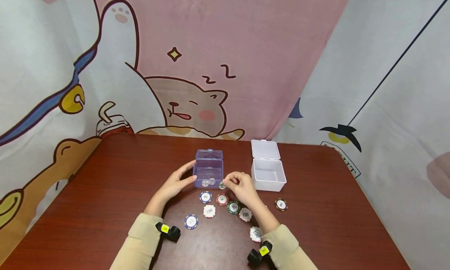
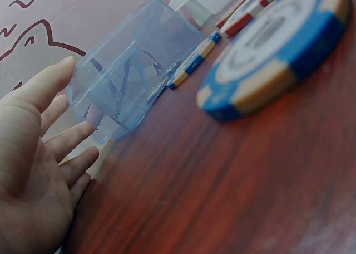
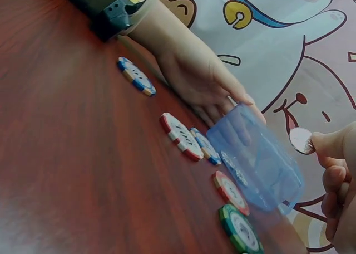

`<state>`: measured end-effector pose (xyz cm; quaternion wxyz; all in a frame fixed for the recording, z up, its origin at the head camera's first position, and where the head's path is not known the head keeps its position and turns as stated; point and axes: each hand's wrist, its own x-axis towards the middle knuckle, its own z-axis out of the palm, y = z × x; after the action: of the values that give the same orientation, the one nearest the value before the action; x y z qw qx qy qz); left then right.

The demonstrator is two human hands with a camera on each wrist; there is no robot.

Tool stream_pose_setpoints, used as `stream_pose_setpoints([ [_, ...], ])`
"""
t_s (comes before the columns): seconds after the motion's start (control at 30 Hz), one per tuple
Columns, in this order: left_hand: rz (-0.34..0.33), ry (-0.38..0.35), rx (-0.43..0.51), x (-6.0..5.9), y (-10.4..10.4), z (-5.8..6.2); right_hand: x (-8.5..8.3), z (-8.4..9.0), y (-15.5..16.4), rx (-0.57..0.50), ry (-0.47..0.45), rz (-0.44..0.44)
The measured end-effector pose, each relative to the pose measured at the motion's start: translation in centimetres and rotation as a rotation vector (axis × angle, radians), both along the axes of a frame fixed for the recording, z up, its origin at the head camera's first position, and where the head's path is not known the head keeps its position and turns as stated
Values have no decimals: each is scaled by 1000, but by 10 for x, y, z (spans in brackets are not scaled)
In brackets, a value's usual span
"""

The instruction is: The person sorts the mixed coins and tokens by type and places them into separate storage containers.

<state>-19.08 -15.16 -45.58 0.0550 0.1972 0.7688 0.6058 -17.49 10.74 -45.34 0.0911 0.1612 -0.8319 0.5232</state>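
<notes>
Your right hand (image 1: 242, 188) pinches a small silvery coin (image 1: 222, 185) between thumb and fingertips, the other fingers curled in behind it. The coin sits just to the right of the blue box (image 1: 209, 171), close to its front right corner and a little above the table (image 1: 105, 192). From the right wrist view the coin (image 3: 301, 140) is held on edge, its flat face turned toward the box (image 3: 256, 159), whose open mouth lies to the left of your fingers (image 3: 334, 145).

Your left hand (image 1: 175, 184) is on the box's other side, fingers straight and relaxed, fingertips at or touching its left wall; it grips nothing. In the left wrist view the palm (image 2: 33, 170) faces the clear blue wall (image 2: 133, 70).

Two similar coins (image 1: 208, 181) already lie inside the box. Its lid stands up at the back.

Your right hand is the nearer one to the opening. A row of poker chips (image 1: 222, 199) lies in front of the box, and a white box (image 1: 268, 171) stands open further right.
</notes>
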Motion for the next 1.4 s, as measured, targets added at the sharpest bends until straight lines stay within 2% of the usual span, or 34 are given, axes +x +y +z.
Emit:
stream_pose_setpoints([
  [0.1,1,-3,-4,0,-1,0,-5,1,-3,-20,9,-34],
  [0.37,-7,18,8,-2,-1,-3,-19,5,-9,-77,-45,-83],
  [0.7,-13,31,19,-2,0,-2,-34,5,-18,-67,-87,-141],
  [1.4,3,21,-3,-1,0,-1,-55,-9,-26,-72,-81,-198],
])
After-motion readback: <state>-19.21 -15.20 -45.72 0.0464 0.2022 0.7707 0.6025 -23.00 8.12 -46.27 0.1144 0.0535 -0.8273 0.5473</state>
